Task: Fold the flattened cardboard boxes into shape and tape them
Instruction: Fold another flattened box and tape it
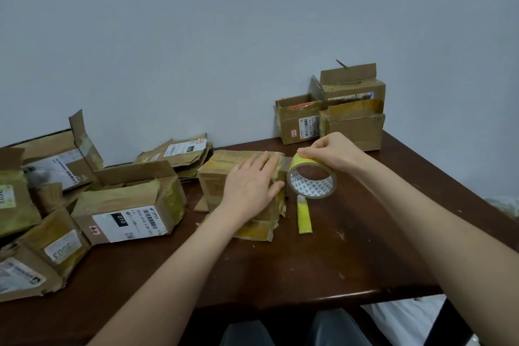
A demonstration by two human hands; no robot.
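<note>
On the table point(351, 247), left hand point(252, 182) flat on box point(222, 166) — right hand point(331, 150) pinches tape roll point(309, 187), strip point(285, 161) seemingly attached.

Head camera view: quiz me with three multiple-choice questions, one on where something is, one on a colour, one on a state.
1. The yellow tool lies: A on the table, right of the box being taped; B on top of that box; C on the floor.
2. The tape roll has an inner core that is: A black; B white with a grey pattern; C red.
3. The left hand is: A clenched in a fist; B lying flat on the box; C hanging below the table.
Answers: 1 A, it lies on the wood beside the box. 2 B, the pattern shows inside the ring. 3 B, its straight fingers press the box top.
</note>
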